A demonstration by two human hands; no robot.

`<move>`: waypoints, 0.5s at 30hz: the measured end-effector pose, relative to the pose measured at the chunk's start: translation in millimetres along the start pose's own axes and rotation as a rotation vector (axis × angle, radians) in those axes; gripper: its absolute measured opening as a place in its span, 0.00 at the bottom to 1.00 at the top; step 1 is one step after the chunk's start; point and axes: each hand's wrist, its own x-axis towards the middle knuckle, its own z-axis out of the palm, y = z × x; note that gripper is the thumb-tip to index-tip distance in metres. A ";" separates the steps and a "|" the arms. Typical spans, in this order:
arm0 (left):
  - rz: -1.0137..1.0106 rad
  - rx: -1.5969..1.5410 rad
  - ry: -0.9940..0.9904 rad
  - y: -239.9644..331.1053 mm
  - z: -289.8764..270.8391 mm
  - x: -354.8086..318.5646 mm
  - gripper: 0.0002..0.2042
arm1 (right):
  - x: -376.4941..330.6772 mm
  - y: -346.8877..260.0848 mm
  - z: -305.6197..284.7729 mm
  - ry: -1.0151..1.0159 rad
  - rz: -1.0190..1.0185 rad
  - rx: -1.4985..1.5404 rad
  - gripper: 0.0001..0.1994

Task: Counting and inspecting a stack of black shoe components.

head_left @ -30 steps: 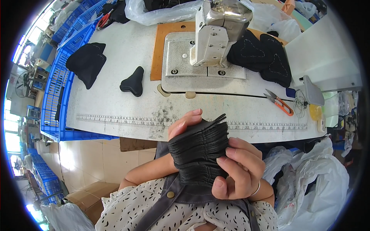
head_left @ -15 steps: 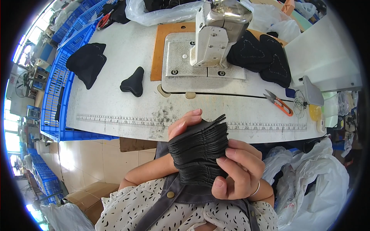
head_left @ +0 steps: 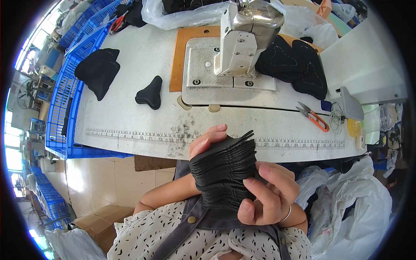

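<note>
a passage runs between ruler [head_left: 117, 132] and sewing machine [head_left: 236, 50], snips [head_left: 319, 122] obstructing rightward.

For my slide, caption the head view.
Left hand holding, right hand touching stacked black pieces before a sewing machine.

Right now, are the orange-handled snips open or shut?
Open: the snips lie on the table, the tips of their blades visibly apart.

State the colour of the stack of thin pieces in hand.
The stack is black; it shows best in the head view.
</note>
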 end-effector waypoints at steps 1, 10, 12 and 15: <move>0.003 -0.002 0.000 1.4 0.0 0.2 0.34 | -0.4 -1.1 -0.3 0.007 -0.001 0.000 0.15; -0.018 -0.021 -0.015 0.0 -1.3 -0.2 0.34 | -0.5 0.8 1.0 0.022 0.003 -0.004 0.15; -0.036 -0.045 -0.025 1.3 -2.4 -0.7 0.34 | -0.9 0.5 0.5 0.021 -0.001 -0.006 0.15; -0.025 -0.015 0.012 2.9 1.5 -1.6 0.35 | -1.3 -1.3 -1.4 0.013 0.012 -0.009 0.15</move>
